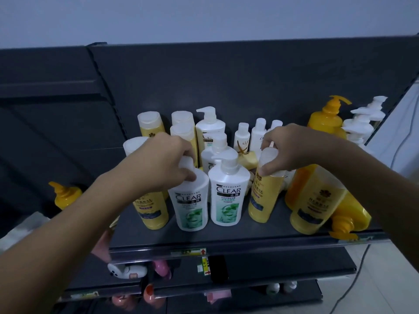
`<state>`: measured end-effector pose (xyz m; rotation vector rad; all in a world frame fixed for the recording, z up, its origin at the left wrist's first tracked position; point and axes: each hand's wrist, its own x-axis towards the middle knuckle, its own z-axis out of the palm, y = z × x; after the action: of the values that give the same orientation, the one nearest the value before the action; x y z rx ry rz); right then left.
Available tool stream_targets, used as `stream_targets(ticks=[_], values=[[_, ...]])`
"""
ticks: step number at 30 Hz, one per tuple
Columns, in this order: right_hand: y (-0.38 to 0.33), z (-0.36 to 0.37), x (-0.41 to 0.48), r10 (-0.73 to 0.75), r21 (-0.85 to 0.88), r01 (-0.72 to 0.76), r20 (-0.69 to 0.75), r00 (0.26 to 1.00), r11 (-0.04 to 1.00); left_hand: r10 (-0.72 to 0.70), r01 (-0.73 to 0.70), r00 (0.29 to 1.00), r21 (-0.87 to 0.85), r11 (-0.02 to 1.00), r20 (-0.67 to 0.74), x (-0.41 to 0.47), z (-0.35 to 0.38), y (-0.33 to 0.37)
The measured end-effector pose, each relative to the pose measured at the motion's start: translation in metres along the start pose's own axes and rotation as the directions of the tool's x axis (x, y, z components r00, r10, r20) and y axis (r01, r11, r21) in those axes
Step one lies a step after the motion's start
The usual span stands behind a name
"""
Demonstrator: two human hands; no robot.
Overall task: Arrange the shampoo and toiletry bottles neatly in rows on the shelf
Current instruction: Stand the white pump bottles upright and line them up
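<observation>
My left hand grips the pump top of a white CLEAR bottle standing near the front of the dark shelf. A second white CLEAR bottle stands upright just right of it. My right hand holds the cap of a yellow HERBAL bottle, which leans slightly left. Another yellow HERBAL bottle stands left of the gripped CLEAR bottle, partly behind my left wrist. More yellow and white bottles stand in rows behind.
A large yellow bottle stands at the right front, with a yellow pump bottle lying on its side over the shelf edge. Tall pump bottles fill the back right. Lower shelves hold pink and white items. A yellow pump bottle sits at left.
</observation>
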<state>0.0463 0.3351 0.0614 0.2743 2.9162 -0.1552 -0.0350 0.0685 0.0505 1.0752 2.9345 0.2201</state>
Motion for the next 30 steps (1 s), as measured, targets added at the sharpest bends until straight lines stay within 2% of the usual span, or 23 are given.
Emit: stream_targets(ticks=[2,4,6,8,16,20,30], values=[[-0.005,0.004,-0.001,-0.049,-0.086,0.046,-0.033,0.998,0.995,0.005,-0.006,1.0,-0.039,0.999,-0.029,-0.005,-0.001,0.002],[-0.015,0.011,0.0,-0.184,-0.194,0.156,-0.133,0.974,0.969,0.02,-0.023,0.999,-0.062,0.998,-0.045,-0.01,-0.001,0.007],[-0.029,0.015,0.004,-0.29,-0.157,0.265,-0.16,0.944,0.951,0.029,-0.034,0.998,-0.103,0.994,-0.052,-0.013,0.0,0.013],[-0.04,0.019,0.012,-0.334,-0.118,0.317,-0.164,0.928,0.941,0.04,-0.047,0.998,-0.127,0.991,-0.056,-0.014,0.002,0.019],[-0.041,0.024,0.029,-0.338,0.075,0.365,-0.247,0.908,0.928,0.079,-0.098,0.99,-0.168,0.981,-0.117,-0.013,0.012,0.036],[-0.036,0.026,0.035,-0.34,0.119,0.379,-0.258,0.904,0.918,0.081,-0.11,0.986,-0.205,0.973,-0.145,-0.011,0.017,0.04],[-0.019,0.01,0.026,-0.287,0.195,0.311,-0.143,0.947,0.93,0.139,-0.177,0.975,-0.228,0.957,-0.171,-0.013,0.019,0.059]])
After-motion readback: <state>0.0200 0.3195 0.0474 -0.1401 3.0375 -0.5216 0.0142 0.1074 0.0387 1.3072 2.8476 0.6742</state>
